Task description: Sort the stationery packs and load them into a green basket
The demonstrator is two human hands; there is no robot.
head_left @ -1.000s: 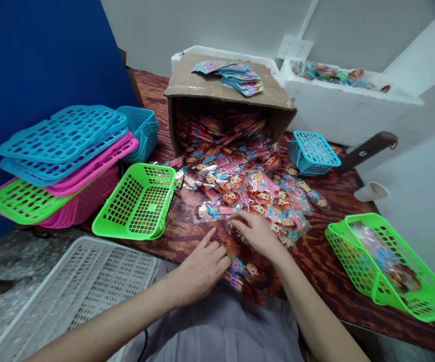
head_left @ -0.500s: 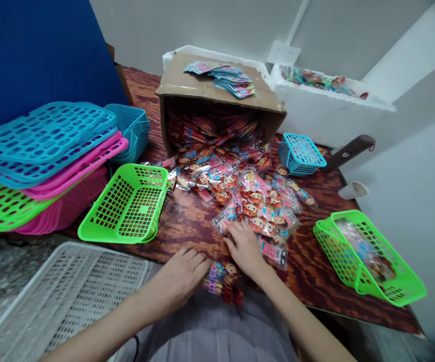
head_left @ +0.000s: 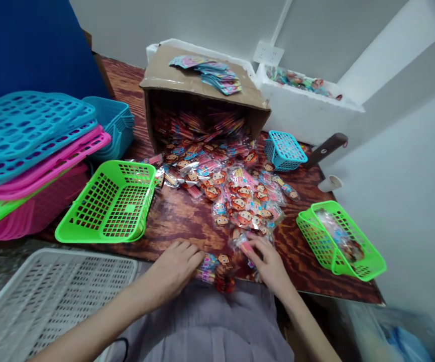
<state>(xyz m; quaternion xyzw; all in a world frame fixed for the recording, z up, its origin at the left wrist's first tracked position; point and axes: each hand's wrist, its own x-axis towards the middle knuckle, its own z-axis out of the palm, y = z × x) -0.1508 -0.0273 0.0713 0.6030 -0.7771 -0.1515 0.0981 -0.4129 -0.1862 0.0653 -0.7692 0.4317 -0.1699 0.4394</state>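
Observation:
My left hand [head_left: 176, 269] is closed at the front table edge around one end of a few clear plastic packets [head_left: 209, 266], which have colourful sticks and cartoon doll heads. The fingertips are partly hidden. My right hand [head_left: 272, 264] pinches another packet [head_left: 244, 246] with a pink part, at the near side of the heap. The heap of similar doll-head packets [head_left: 242, 201] spreads over the table from the mouth of a cardboard box [head_left: 206, 85] lying on its side.
At the left are an empty green basket [head_left: 61, 234], stacked blue and pink baskets and lids [head_left: 32, 125], and a white crate [head_left: 21, 286]. A green basket with packets [head_left: 379, 269], a small blue basket [head_left: 285, 151], a brown-handled tool [head_left: 326, 150] and a cardboard tube [head_left: 330, 183] stand right. Foam boxes [head_left: 300, 108] stand behind.
My right hand has moved right and nearer, off the heap's left edge, and now pinches a packet. The left hand stays with its packets. The camera view has shifted slightly.

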